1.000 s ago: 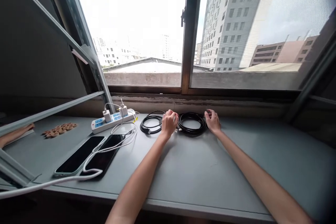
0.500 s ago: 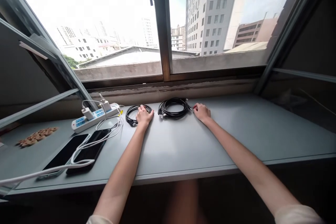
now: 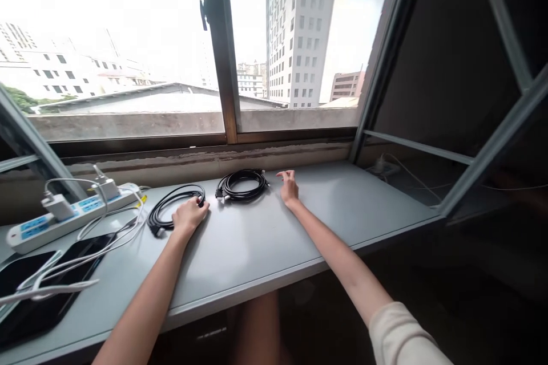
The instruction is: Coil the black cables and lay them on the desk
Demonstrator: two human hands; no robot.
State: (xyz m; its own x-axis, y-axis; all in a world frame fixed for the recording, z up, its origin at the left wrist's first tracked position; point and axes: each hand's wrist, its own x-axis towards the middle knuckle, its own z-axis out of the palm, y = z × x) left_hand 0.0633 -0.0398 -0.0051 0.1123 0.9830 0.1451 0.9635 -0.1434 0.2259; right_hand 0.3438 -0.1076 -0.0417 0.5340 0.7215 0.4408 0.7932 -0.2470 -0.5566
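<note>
Two black coiled cables lie on the grey table (image 3: 265, 239) near the window. My left hand (image 3: 189, 214) rests on the near edge of the left coil (image 3: 166, 205), fingers curled over the cable. The right coil (image 3: 242, 184) lies bundled a little further back. To its right my right hand (image 3: 289, 187) hovers just off the table, fingers spread and holding nothing, a short gap from that coil.
A white power strip (image 3: 64, 214) with chargers plugged in sits at the left. White charging leads (image 3: 98, 239) run to two dark phones (image 3: 38, 291) at the near left. Metal frame bars (image 3: 492, 148) slant at the right, with a window sill (image 3: 214, 154) behind.
The view has swung to the right. My left hand moved from the right coil to the left coil. My right hand has drawn away from the right coil and opened.
</note>
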